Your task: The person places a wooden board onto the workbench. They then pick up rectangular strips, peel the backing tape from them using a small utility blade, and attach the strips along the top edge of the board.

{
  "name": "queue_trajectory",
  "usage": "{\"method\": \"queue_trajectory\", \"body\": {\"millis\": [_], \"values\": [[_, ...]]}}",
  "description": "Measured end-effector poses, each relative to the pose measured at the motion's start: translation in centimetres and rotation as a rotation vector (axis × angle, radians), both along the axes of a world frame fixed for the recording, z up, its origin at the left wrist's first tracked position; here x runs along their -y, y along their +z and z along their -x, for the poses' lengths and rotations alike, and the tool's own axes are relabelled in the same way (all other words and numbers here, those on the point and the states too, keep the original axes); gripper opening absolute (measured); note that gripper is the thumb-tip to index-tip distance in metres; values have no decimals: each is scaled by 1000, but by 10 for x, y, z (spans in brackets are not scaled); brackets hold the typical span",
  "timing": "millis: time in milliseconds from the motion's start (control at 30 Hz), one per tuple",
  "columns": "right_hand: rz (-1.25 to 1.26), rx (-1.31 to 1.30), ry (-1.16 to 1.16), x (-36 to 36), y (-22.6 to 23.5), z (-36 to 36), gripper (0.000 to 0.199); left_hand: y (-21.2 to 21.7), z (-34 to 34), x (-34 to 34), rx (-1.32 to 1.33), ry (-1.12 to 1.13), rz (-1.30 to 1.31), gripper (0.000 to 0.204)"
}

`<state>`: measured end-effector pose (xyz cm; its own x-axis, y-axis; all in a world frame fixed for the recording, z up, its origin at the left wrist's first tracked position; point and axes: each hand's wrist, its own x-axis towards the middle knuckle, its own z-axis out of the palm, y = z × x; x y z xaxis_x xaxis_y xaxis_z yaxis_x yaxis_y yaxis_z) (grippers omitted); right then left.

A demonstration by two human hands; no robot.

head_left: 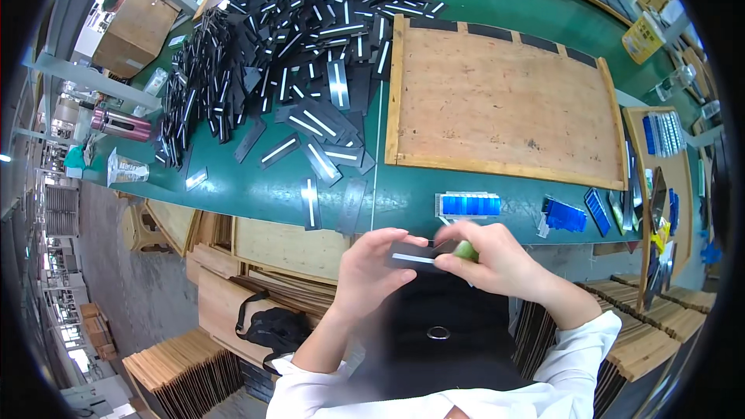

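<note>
My left hand [363, 273] grips a flat black piece with a white strip [409, 257] by its left end, thumb below and fingers above. My right hand [500, 262], partly blurred, closes around a small green-handled tool [466, 251] at the right end of that piece. The tool's working end is hidden by the fingers. Both hands are in front of the green table's near edge. Beyond them on the table lies a clear strip with blue pieces [470, 205]. More black pieces, such as one with a white stripe [310, 203], lie to the left.
A large heap of black pieces [287, 23] covers the far left of the green table [264, 190]. Right of it lies a wood-framed board [504, 101]. More blue pieces [565, 216] sit near the right edge. A pink bottle [122, 124] and clear cup [126, 168] stand at left.
</note>
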<state>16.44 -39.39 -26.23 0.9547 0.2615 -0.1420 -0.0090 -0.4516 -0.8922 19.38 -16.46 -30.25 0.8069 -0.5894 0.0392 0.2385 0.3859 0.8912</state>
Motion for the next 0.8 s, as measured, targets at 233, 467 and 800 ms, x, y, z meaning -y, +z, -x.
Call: {"method": "queue_trajectory", "body": {"millis": [233,467,800], "values": [[405,495,51,6,-17,1,69,5,3,12,-118,25,-120,56],[456,706,26,29,-47,6,25,-15,-6,8,-59,243,-291,54],[382,719,-181,58,-61,-9,43,-21,-7,17,-93,213,-298,53]]}}
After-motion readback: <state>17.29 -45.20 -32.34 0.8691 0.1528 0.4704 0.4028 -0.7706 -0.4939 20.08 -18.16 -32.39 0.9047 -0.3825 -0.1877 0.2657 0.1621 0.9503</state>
